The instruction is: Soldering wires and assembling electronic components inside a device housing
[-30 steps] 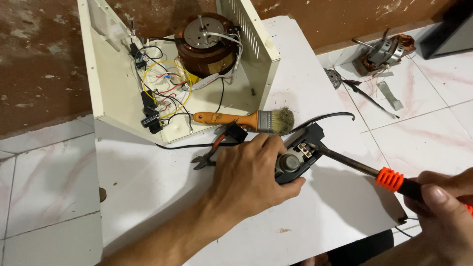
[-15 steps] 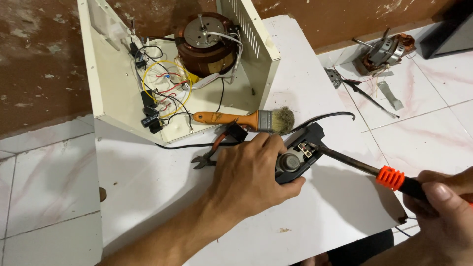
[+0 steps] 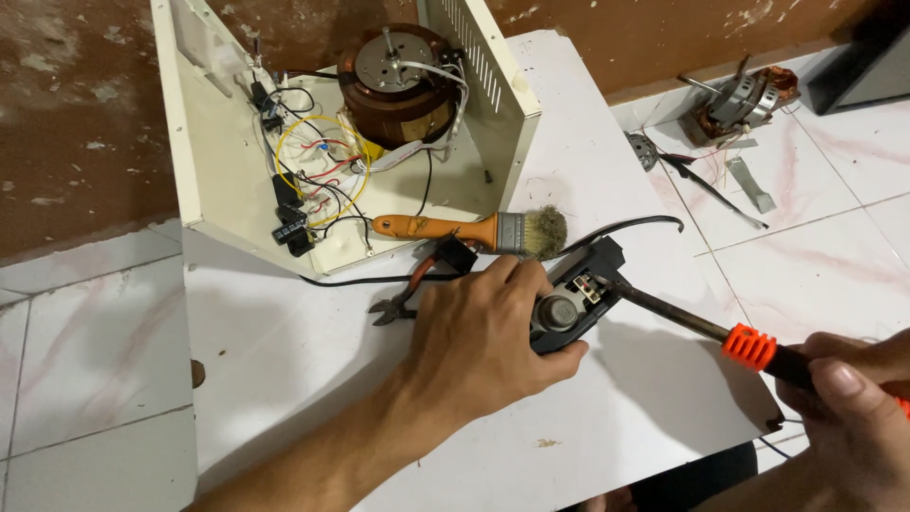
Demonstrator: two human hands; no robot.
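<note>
On white table [image 3: 284, 360], left hand [image 3: 483, 332] gripping black module [image 3: 573, 294], right hand [image 3: 848, 398] holding screwdriver [image 3: 720, 332]

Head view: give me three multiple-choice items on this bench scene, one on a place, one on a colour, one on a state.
1. Where does the paintbrush lie?
A. On the floor tiles
B. On the edge of the open cream casing, bristles toward the black part
C. In the right hand

2. What colour is the collar on the screwdriver handle?
A. Orange
B. Blue
C. Green

3. How is the black part held?
A. Lying free, untouched
B. Lifted clear of the white board
C. Pressed on the white board by the left hand

Answers:
1. B, its orange handle rests on the casing's edge.
2. A, an orange ribbed collar shows just ahead of the right hand.
3. C, the left hand's fingers wrap the part while the screwdriver tip meets it.
</note>
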